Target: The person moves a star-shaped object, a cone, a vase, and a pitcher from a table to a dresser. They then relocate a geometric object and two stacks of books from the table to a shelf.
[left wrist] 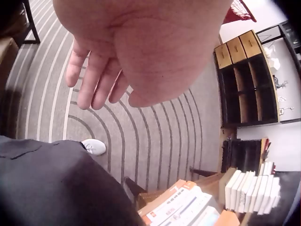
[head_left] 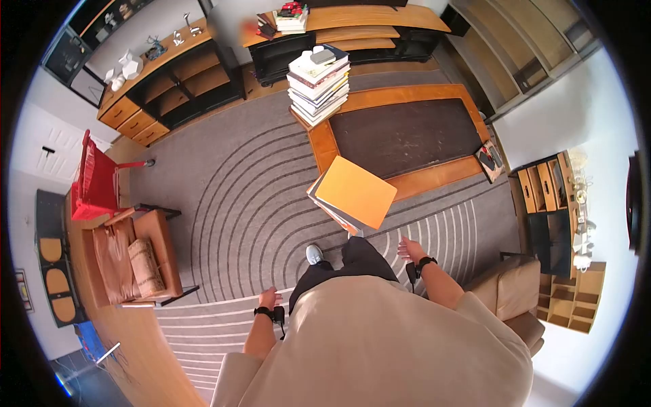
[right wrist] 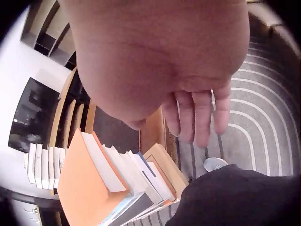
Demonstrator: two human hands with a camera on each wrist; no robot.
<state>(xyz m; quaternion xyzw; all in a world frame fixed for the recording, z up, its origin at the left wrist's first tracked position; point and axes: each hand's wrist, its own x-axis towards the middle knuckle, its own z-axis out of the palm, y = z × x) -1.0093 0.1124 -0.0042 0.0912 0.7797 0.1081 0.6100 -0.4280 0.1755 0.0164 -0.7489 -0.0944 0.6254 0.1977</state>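
Observation:
My left hand hangs beside my left thigh, holding nothing; the left wrist view shows its palm and loose fingers over the carpet. On the other side, my right hand is held out by my right leg, also with nothing in it, fingers relaxed. Nearest to both hands is a stack of books topped by a large orange book, standing at the near corner of the low table. From the right wrist, white page edges of several books show under the orange cover.
A taller book stack rises from the table's far left corner, with small grey-white objects on top. A magazine lies at its right end. Armchairs flank the patterned carpet; a red chair and wooden cabinets stand farther off.

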